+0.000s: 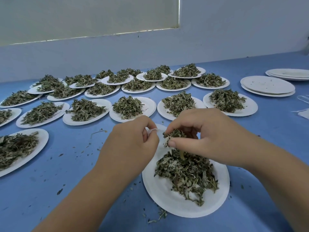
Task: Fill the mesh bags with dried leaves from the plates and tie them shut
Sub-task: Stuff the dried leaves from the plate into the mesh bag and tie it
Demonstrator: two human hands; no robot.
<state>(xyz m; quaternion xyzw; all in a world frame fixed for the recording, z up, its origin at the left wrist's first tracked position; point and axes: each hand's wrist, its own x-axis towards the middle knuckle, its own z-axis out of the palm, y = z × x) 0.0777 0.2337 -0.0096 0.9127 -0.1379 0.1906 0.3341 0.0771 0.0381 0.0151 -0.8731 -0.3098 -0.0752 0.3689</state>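
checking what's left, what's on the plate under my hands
A heap of dried leaves on the plate, near rim bare; left hand, pinching a mesh bag, and right hand, pinching leaves, hide its far edge.

A blue desk (70,174) runs back to a pale wall (234,34), and a drawn whitish blind (83,17) hangs above it.
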